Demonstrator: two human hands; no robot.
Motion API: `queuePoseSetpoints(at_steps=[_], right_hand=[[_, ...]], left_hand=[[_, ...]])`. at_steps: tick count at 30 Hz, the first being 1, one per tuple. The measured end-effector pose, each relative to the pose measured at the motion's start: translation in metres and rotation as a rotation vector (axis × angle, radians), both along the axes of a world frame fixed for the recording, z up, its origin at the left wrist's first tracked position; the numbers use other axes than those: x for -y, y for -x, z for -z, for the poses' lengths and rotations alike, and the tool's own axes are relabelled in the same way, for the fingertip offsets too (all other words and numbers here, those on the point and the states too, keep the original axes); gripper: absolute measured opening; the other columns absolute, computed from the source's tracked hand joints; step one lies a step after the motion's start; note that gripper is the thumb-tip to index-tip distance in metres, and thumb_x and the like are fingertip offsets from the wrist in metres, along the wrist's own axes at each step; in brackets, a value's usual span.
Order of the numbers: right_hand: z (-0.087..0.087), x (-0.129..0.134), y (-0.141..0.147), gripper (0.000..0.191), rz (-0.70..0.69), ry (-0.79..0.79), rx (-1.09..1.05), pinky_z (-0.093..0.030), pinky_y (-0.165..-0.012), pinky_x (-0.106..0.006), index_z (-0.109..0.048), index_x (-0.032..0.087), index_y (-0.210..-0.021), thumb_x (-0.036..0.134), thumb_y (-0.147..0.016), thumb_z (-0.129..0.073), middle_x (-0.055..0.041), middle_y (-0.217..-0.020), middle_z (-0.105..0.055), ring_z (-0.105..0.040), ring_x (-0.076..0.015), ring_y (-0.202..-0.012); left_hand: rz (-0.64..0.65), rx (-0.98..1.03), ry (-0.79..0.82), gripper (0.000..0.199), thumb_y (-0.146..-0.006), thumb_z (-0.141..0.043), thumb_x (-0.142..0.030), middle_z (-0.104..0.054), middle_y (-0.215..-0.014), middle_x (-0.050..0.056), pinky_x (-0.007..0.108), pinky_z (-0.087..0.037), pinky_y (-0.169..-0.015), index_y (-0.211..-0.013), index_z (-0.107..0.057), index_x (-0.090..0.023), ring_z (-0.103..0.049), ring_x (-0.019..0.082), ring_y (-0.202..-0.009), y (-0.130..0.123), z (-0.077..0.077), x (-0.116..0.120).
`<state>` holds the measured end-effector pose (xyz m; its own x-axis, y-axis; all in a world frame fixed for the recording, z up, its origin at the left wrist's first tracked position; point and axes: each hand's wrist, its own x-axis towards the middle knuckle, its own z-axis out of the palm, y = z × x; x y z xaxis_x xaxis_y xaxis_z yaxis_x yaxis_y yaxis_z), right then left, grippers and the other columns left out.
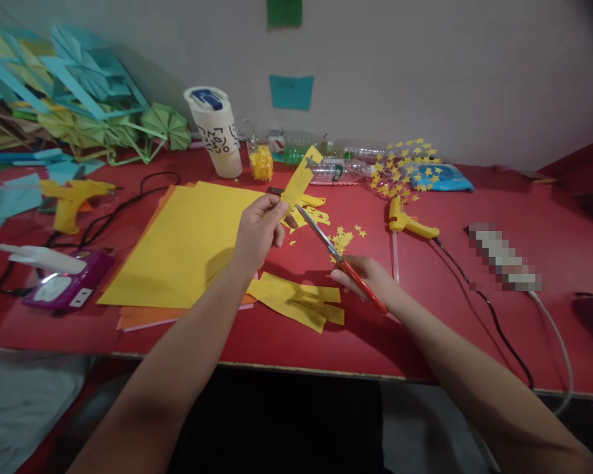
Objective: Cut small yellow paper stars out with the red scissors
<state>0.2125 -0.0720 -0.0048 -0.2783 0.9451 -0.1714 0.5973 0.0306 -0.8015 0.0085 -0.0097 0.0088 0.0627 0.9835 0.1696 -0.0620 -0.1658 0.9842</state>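
- A person's left hand (261, 227) pinches a yellow paper strip (298, 184) between thumb and fingers, the strip tilted up above a red table (439, 322). A star-shaped opening shows near its upper end.
- The right hand (368, 276) is closed around the red handles of a pair of scissors (330, 248), whose tip points at the strip's lower part, near the left fingertips. Whether the blade touches the paper cannot be told, nor how the fingers sit in the loops.
- At this angle, a steady cut would call for turning the paper with the left hand while the scissors hold their line, in short snips made deeper in the blades than at the tip.
- The left thumb sits close to the scissors' point; sliding the pinch farther back would likely keep skin clear, though too loose a hold could let the thin strip bend away.
- Beneath the strip lie yellow scraps (319, 216), with small cut stars (343, 238) in a loose pile nearby; keeping the two apart should save sorting.
- Closer to the table's front edge, more yellow strips (296, 299) overlap beside a stack of paper sheets (178, 243), well placed for the left hand.
- At right, a yellow glue gun (415, 227) lies apart from the scissors.
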Motion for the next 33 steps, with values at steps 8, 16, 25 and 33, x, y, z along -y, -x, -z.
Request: queuePoseSetpoints(at_steps=[8,16,25,33], right_hand=[[-0.0001,0.0013,-0.0002,0.049,0.028,0.001,-0.037,-0.029,-0.043,-0.024,-0.042,0.021,-0.059,0.065,-0.071,-0.058,0.0044,-0.050,-0.042,-0.040,-0.0104,-0.046],[-0.0001,0.0022,0.0008,0.045,0.014,0.011,-0.077,-0.028,-0.041,-0.023,-0.045,0.020,-0.059,0.060,-0.072,-0.060,0.0052,-0.048,-0.042,-0.036,-0.0084,-0.043],[-0.0015,0.0038,0.0017,0.043,0.014,0.043,-0.105,-0.025,-0.040,-0.023,-0.045,0.020,-0.059,0.058,-0.072,-0.061,0.0040,-0.049,-0.046,-0.035,-0.0079,-0.041],[-0.0031,0.0056,0.0030,0.042,-0.011,0.045,-0.103,-0.028,-0.040,-0.023,-0.045,0.020,-0.059,0.056,-0.074,-0.060,0.0024,-0.051,-0.049,-0.037,-0.0084,-0.041]], left_hand=[[-0.023,0.071,0.006,0.011,-0.078,-0.055,-0.023,-0.050,-0.054,-0.007,0.016,-0.028,-0.035,-0.070,-0.051,-0.018,-0.035,0.000,-0.034,-0.0002,-0.0018,0.0014],[0.055,0.071,0.092,0.015,-0.075,-0.059,-0.026,-0.050,-0.051,-0.006,0.017,-0.025,-0.034,-0.065,-0.051,-0.018,-0.033,0.000,-0.034,-0.0014,-0.0006,0.0019],[0.105,0.086,0.142,0.011,-0.072,-0.058,-0.022,-0.039,-0.047,-0.007,0.016,-0.020,-0.035,-0.064,-0.052,-0.017,-0.028,0.001,-0.038,-0.0052,-0.0023,0.0053],[0.136,0.110,0.131,0.012,-0.071,-0.057,-0.022,-0.037,-0.047,-0.007,0.017,-0.016,-0.036,-0.063,-0.051,-0.017,-0.024,0.001,-0.038,-0.0025,-0.0010,0.0041]])
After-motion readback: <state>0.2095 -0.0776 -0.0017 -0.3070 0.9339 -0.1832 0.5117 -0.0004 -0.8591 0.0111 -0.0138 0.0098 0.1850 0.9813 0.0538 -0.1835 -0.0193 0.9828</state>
